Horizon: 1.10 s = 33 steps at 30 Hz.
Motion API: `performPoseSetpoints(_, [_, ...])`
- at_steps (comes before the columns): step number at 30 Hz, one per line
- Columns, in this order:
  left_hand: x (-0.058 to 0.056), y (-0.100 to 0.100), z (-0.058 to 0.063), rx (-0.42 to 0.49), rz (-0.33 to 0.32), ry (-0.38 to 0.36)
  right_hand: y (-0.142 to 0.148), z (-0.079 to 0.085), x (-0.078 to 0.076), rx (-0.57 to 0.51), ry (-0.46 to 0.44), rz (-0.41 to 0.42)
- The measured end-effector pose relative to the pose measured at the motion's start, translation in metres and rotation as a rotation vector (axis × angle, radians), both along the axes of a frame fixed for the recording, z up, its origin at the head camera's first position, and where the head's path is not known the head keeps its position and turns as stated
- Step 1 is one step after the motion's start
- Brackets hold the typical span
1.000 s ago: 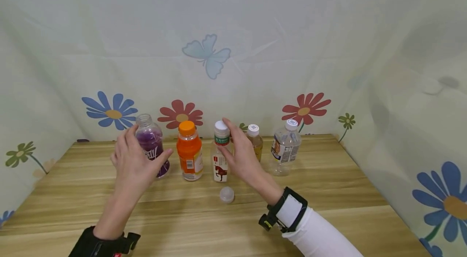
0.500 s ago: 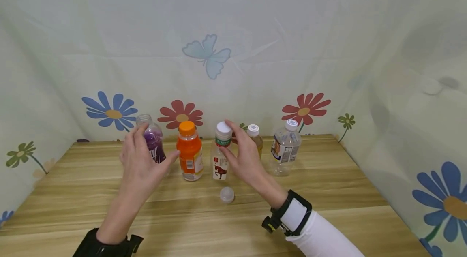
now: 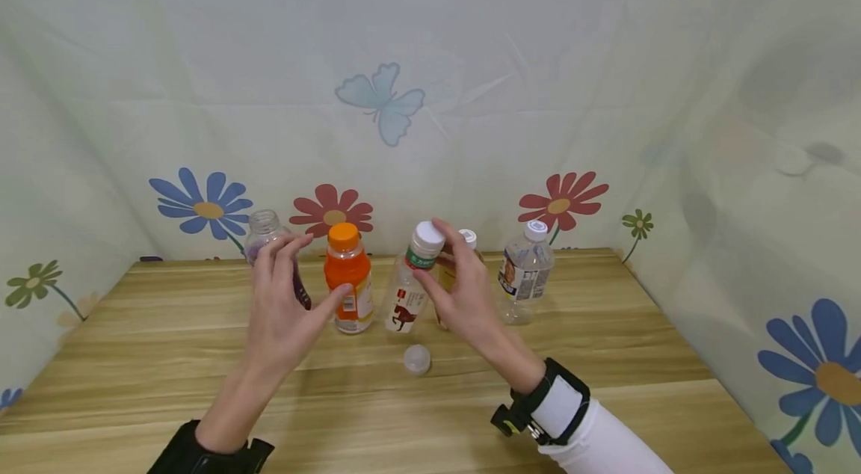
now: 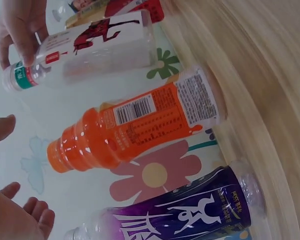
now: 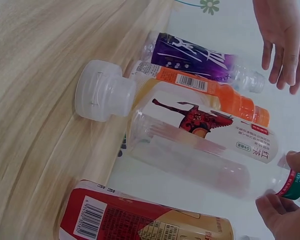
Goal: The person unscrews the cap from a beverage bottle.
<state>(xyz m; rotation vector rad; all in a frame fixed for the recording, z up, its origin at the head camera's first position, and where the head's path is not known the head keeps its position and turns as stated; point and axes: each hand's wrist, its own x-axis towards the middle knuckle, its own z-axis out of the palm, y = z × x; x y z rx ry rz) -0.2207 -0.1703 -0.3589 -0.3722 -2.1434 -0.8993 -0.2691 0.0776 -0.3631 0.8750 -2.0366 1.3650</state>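
Tipped towards the right of the frame since the earlier head views: the horse-label bottle (image 3: 406, 300). Shifted rightwards too: the left hand (image 3: 285, 317). Across the whole upper frame, a flowered cloth (image 3: 484, 33); beneath, filling the lower half, a wooden table (image 3: 155, 362). Along the middle of the frame, left to right: a purple bottle (image 3: 261, 231), an orange bottle (image 3: 348, 276), then the tilted one, a red-and-gold bottle (image 5: 155, 217) mostly hidden in the head view, and a clear bottle (image 3: 528, 272). At centre, long axis of the horse-label bottle sloping from lower left to upper right; hard to tell if touching the table at its base. Nearest to it, on its right, the right hand (image 3: 467, 291), thumb and fingers pinching the neck. Farther off, to the left: the left hand, thumb spread wide from loose fingers, holding nothing. Smallest, just below the tilted base, a loose clear cap (image 3: 417, 359).
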Motion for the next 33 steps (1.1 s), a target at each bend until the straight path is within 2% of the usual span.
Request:
performPoseSetpoints(5, [0.0,0.004,-0.003,0.001,-0.072,0.045,0.004,0.003,0.005,-0.027,0.002,0.024])
performPoseSetpoints(10, [0.001,0.01,-0.006,-0.012,-0.129,0.028,0.007,0.004,0.01,-0.045,-0.018,0.029])
performPoseSetpoints(18, [0.0,0.021,-0.014,-0.058,-0.208,-0.066,0.011,0.0,0.016,-0.066,-0.071,0.03])
performPoseSetpoints(24, [-0.003,0.032,-0.023,-0.12,-0.269,-0.195,0.015,-0.004,0.02,-0.118,-0.137,0.057])
performPoseSetpoints(28, [-0.004,0.036,-0.026,-0.148,-0.277,-0.261,0.017,-0.006,0.022,-0.129,-0.168,0.058])
performPoseSetpoints(33, [-0.004,0.037,-0.027,-0.161,-0.277,-0.307,0.017,-0.007,0.023,-0.141,-0.185,0.082])
